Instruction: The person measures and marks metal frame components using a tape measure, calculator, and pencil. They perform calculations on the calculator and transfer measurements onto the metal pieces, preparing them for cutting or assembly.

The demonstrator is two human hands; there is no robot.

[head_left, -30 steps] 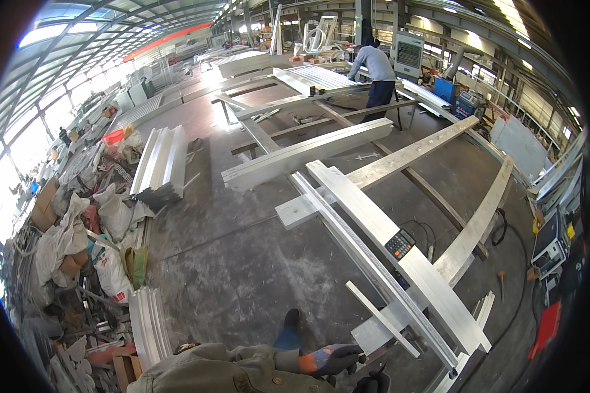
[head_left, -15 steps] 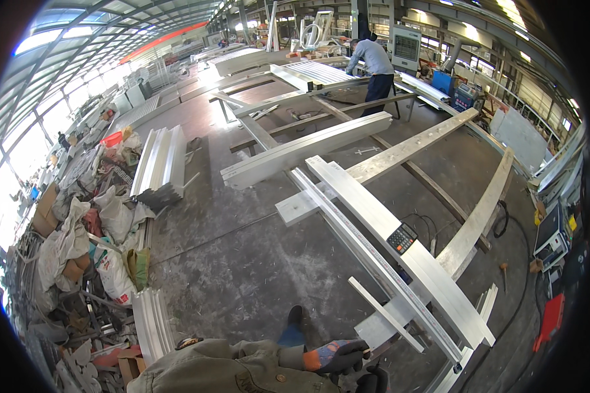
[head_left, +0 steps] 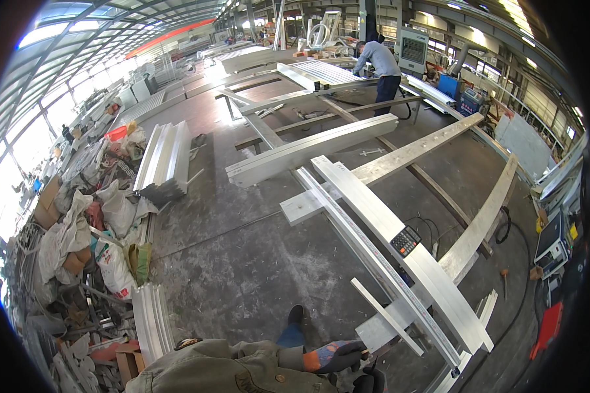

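My left hand [head_left: 339, 357], in a dark glove with an orange cuff, is closed near the bottom of the view, its fingertips pressed together. Beside it, my right hand [head_left: 372, 380] in a black glove has curled fingers and is partly cut off by the lower edge. Anything between the fingers is too small or hidden to make out. Close to both hands lies a short thin metal strip [head_left: 387, 318] across a flat plank end [head_left: 372, 333]. A long marked metal ruler or rail [head_left: 380, 262] runs past them, next to a wide silver profile [head_left: 432, 285] bearing a black calculator [head_left: 405, 241].
Sacks and scrap [head_left: 115, 268] heap up on the left, beside stacked ribbed profiles [head_left: 164, 157]. Wooden and metal beams [head_left: 416, 150] form a low rack. A person [head_left: 379, 65] bends over work at the back. A red object [head_left: 547, 331] and a black cable [head_left: 528, 242] lie right.
The surroundings have shifted slightly to the right in the view. My hands stay close together in nearly the same place. The person at the back remains bent over.
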